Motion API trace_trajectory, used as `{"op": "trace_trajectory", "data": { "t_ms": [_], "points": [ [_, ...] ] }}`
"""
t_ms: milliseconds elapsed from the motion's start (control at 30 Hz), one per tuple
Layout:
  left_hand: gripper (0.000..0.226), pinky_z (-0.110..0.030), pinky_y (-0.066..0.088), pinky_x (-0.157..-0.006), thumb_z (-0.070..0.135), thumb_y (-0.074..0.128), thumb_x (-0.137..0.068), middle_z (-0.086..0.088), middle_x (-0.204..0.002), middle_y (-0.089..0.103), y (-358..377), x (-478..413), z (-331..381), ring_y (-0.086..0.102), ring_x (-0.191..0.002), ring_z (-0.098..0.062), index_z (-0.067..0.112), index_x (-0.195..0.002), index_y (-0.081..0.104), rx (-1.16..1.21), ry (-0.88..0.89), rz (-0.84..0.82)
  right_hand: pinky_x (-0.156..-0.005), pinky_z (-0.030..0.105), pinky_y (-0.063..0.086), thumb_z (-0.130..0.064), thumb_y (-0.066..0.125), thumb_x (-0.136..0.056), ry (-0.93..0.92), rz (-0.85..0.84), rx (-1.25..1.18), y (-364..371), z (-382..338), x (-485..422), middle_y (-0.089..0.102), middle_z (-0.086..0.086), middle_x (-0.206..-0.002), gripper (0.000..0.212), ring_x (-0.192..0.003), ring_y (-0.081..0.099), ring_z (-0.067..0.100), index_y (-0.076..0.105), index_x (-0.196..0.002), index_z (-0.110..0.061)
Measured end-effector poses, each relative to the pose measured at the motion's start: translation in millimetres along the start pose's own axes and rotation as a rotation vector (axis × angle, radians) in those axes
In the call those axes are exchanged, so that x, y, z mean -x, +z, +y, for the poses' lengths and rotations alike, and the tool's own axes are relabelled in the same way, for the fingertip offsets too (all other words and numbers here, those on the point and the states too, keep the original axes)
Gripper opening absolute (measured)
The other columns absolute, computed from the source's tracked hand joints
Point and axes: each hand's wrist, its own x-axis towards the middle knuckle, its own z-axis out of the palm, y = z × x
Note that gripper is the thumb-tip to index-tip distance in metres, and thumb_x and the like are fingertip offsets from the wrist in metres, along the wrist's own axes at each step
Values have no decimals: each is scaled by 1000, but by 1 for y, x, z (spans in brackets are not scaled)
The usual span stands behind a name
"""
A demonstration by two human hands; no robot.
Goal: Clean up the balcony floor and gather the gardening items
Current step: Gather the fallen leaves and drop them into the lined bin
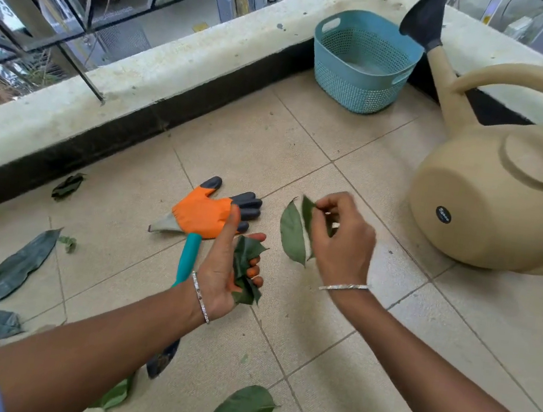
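Over the floor's (273, 130) middle, the left hand (220, 268) grips a leaf bunch (243, 264) while the right hand (344, 243) pinches one leaf (306, 210).

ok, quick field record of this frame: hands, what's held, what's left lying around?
left hand: grips bunch of leaves
right hand: pinches two leaves
basket: teal, far corner, no leaves visible inside
watering can: beige, right of hands
glove: orange and dark, lying beyond left hand
tool: teal handle, partly hidden by left forearm
loose leaves: several uncollected, left and near side
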Motion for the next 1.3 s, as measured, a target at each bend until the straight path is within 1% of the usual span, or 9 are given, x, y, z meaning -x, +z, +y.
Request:
{"op": "trace_trajectory", "data": {
  "t_ms": [100,200,333,467,633,733,833,1033,1300],
  "points": [
    [73,-32,54,-62,76,56,-79,-8,-76,65,15,12,-4,65,-67,-20,9,-104,71,17,28,-158,-68,28,51,-16,67,-85,-102,-262,-42,17,-27,34,65,-5,-83,4,-75,61,10,66,-88,-18],
    [55,-26,53,-58,49,54,-94,-3,-59,63,15,15,-9,66,-56,-14,15,-54,68,-54,29,-104,-73,31,52,-17,64,-82,-20,-479,-93,26,-44,68,66,-1,-89,10,-81,60,12,69,-90,-16],
    [35,-32,54,-60,36,58,-95,-12,-62,63,-12,10,-4,63,-56,-23,11,-71,57,-37,-122,123,-74,20,57,-15,67,-80,413,-716,-375,20,-51,68,75,-5,-85,21,-78,69,3,75,-97,-24],
    [37,-21,48,-39,34,63,-95,-12,-58,60,-40,-1,6,55,-39,-16,16,-69,43,51,-64,284,-66,38,60,-14,65,-83,320,-530,-141,28,-28,40,71,-1,-74,14,-70,69,18,65,-94,-23],
    [44,-15,38,-34,41,62,-94,-3,-60,47,-64,-6,17,42,-35,-10,19,-62,40,76,-54,270,-87,38,48,-38,64,-89,-63,-578,582,41,41,9,52,6,-129,53,-112,50,27,46,-135,-20],
    [42,-15,35,-34,42,60,-95,-1,-64,43,-66,-5,15,37,-35,-9,18,-65,42,55,-47,258,-82,38,46,-28,60,-93,-239,-529,754,49,69,12,59,6,-119,30,-105,53,27,58,-120,-16],
    [35,-15,35,-35,40,58,-96,-2,-63,48,-66,-4,12,38,-36,-9,16,-72,50,40,-49,232,-70,36,44,2,55,-89,-234,-482,637,49,76,15,64,12,-96,17,-90,57,30,66,-99,-7],
    [50,-17,40,-36,56,57,-91,-11,-98,71,-59,2,4,53,-50,-11,13,-113,66,-41,-3,69,-64,27,39,-23,66,-90,-72,-231,80,47,9,25,66,-6,-82,10,-78,53,16,73,-95,-18],
    [45,-33,56,-68,52,86,-67,-7,-82,63,-68,-5,7,64,-70,-22,16,-86,68,-1,53,71,-82,35,39,-53,56,-81,-332,-622,-77,64,-28,83,58,-9,-106,39,-102,50,13,70,-99,-21]
  ]
}}
